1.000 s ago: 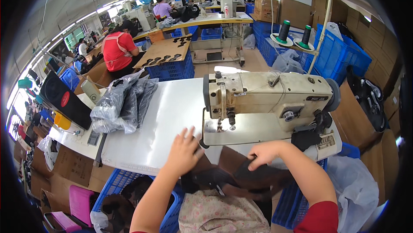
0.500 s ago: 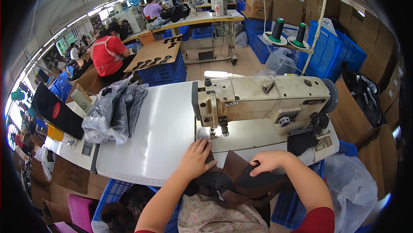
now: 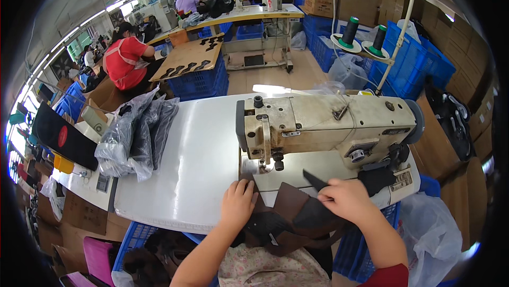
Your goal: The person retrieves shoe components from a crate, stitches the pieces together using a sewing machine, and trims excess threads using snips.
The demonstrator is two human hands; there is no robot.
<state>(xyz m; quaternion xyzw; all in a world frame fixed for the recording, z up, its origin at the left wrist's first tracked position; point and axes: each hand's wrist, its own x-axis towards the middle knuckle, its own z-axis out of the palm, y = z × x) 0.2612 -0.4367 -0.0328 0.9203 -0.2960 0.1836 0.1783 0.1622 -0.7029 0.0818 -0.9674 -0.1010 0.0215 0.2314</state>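
One black piece (image 3: 315, 181) in right hand (image 3: 348, 200); left hand (image 3: 238, 202) on brown material (image 3: 290, 201).

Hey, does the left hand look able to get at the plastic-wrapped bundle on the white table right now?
Probably yes: flat white tabletop lies between the left hand and the plastic-wrapped bundle, though the hand would likely have to leave the brown material first.

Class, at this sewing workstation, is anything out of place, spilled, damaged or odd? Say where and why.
Nothing looks spilled or broken. The cream sewing machine has brownish staining on its body, standing out against the white tabletop; it may be grime or wear.
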